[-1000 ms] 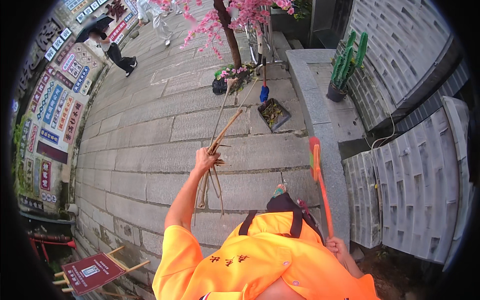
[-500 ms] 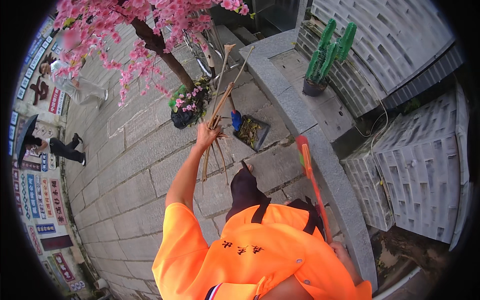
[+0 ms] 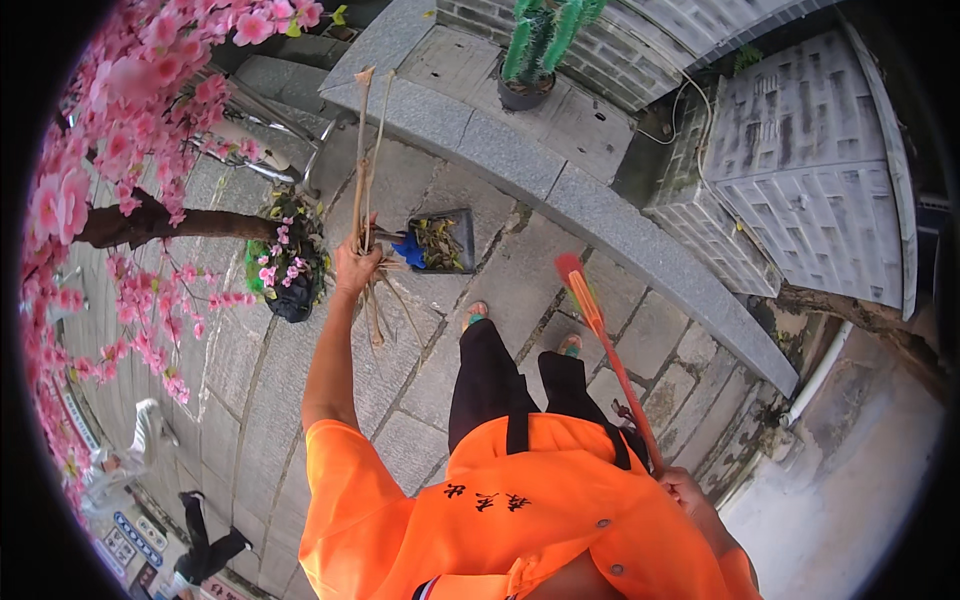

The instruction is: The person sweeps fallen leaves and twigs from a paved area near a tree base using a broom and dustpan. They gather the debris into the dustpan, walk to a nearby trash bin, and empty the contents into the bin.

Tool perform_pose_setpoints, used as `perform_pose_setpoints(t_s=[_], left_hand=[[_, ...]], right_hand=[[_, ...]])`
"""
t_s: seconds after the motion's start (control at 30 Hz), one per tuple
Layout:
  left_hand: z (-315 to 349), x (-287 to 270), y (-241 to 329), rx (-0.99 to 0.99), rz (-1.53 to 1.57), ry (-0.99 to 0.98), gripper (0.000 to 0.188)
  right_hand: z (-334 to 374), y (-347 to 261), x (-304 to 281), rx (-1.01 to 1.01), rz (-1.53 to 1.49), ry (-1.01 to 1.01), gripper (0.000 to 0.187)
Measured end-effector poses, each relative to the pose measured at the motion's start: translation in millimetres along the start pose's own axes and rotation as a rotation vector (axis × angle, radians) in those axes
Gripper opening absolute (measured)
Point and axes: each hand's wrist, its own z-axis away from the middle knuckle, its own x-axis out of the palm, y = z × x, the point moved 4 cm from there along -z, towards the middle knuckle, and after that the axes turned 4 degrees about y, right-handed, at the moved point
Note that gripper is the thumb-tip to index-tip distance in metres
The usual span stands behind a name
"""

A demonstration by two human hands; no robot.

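Observation:
My left hand (image 3: 357, 268) is stretched forward, closed around a bundle of long thin wooden sticks (image 3: 361, 180) whose ends stick out above and below the fist. Just right of that hand is a black dustpan (image 3: 466, 240) with a blue socket (image 3: 408, 249), holding dry leaves. Its handle runs toward the fist, but I cannot tell whether it is in the grip. Low at my right side, my right hand (image 3: 685, 492) grips the red handle of a broom (image 3: 600, 322). The broom's red and orange head points forward, away from me.
A pink blossom tree (image 3: 150, 222) with a flowered base (image 3: 292, 285) stands left. A stone kerb (image 3: 520, 152) curves across the front and right, with a potted cactus (image 3: 528, 75) beyond it. Brick-patterned boxes (image 3: 800, 180) stand right. Two people walk at the lower left, one in dark trousers (image 3: 205, 545).
My view has turned left, and the tree and passers-by appear lower and farther left. Both my feet now show. The sticks and broom stay in my hands.

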Motion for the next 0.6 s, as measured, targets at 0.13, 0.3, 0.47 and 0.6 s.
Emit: perform_pose_setpoints(t_s=[0.13, 0.3, 0.47, 0.6], left_hand=[[-5, 20, -32, -0.113, 0.128, -0.138, 0.049], [-15, 40, -49, -0.145, 0.221, -0.245, 0.036], [-20, 52, -33, -0.127, 0.078, -0.19, 0.028], [10, 74, 51, 0.098, -0.1, -0.214, 0.025]], right_hand=[[3, 34, 14, 0.091, -0.397, -0.042, 0.015], [8, 71, 21, 0.117, -0.442, -0.039, 0.018], [-7, 124, 9, 0.123, -0.577, -0.106, 0.022], [-31, 186, -8, 0.096, -0.673, -0.128, 0.022]])
